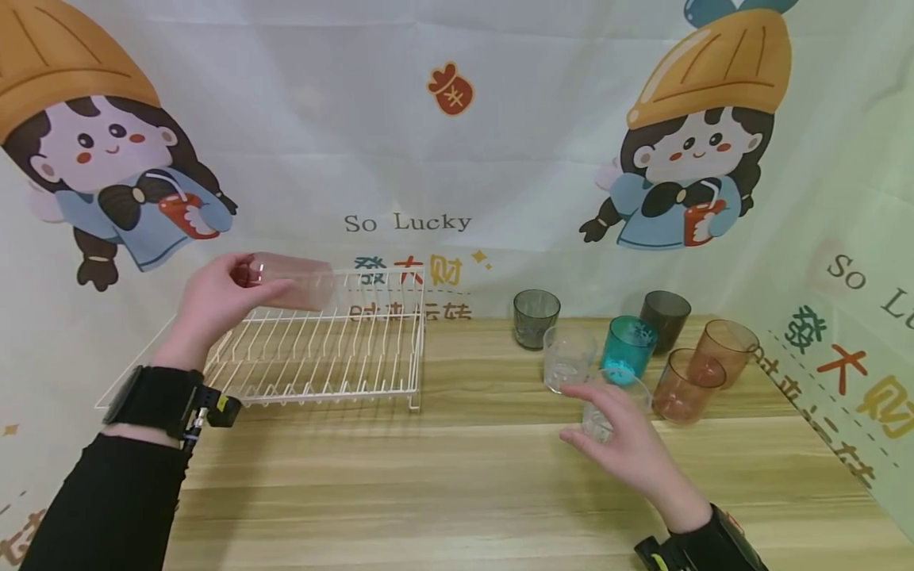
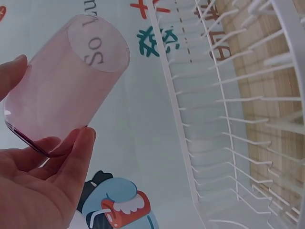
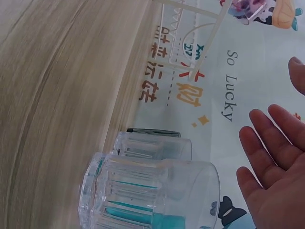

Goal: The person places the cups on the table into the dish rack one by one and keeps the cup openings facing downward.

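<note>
My left hand [image 1: 214, 301] grips a pinkish see-through glass [image 1: 298, 281] by its base end, tipped on its side with the mouth pointing right, above the white wire dish rack [image 1: 321, 388]. In the left wrist view, thumb and fingers pinch the pink glass [image 2: 71, 76] beside the rack's prongs [image 2: 248, 100]. At the right, my right hand [image 1: 621, 436] has its thumb and fingers spread and holds nothing. Nearest to it is a clear glass [image 1: 596, 424], partly hidden behind the fingers; the right wrist view has this clear glass [image 3: 190, 191] below the hand [image 3: 281, 167].
Around the right hand stand another clear glass [image 1: 567, 357], a teal glass [image 1: 628, 349], a grey glass [image 1: 535, 317], a dark glass [image 1: 667, 317] and two amber glasses [image 1: 689, 388]. A printed cloth [image 1: 500, 182] hangs behind the wooden table [image 1: 400, 492].
</note>
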### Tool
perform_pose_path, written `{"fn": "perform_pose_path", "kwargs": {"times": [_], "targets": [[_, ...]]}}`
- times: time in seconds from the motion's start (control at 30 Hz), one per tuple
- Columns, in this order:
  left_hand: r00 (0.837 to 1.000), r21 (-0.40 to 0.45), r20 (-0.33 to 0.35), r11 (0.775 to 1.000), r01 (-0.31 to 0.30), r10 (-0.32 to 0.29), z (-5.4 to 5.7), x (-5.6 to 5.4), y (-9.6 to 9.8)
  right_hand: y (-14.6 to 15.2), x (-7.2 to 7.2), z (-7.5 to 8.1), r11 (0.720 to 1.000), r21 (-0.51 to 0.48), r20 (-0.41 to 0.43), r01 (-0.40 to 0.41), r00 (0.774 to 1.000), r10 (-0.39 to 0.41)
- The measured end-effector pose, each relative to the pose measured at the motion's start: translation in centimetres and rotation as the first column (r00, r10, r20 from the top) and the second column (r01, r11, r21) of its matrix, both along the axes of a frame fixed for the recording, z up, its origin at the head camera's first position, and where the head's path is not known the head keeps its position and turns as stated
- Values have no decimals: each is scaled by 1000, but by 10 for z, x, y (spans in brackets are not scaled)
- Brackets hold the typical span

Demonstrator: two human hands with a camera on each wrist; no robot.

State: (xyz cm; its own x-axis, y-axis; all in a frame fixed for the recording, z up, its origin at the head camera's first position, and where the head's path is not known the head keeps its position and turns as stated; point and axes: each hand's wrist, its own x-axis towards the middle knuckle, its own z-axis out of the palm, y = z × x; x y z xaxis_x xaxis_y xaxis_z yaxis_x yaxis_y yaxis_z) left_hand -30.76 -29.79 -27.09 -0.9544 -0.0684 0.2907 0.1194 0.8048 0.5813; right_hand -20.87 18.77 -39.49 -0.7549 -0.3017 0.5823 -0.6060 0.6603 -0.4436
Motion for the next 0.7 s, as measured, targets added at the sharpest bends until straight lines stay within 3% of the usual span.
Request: {"fn": "perform_pose_path", "kwargs": {"times": [0.2, 0.47, 0.7], "targets": [[999, -57, 6, 998, -41, 41, -2, -12, -8, 0, -2, -4, 998, 65, -66, -10, 998, 14], [996, -131, 2, 988, -87, 88, -4, -24, -17, 1, -1, -4, 990, 143, -85, 0, 996, 13], [986, -162, 58, 977, -142, 153, -7, -31, -28, 4, -2, -4, 982, 189, -109, 1, 994, 20]]}}
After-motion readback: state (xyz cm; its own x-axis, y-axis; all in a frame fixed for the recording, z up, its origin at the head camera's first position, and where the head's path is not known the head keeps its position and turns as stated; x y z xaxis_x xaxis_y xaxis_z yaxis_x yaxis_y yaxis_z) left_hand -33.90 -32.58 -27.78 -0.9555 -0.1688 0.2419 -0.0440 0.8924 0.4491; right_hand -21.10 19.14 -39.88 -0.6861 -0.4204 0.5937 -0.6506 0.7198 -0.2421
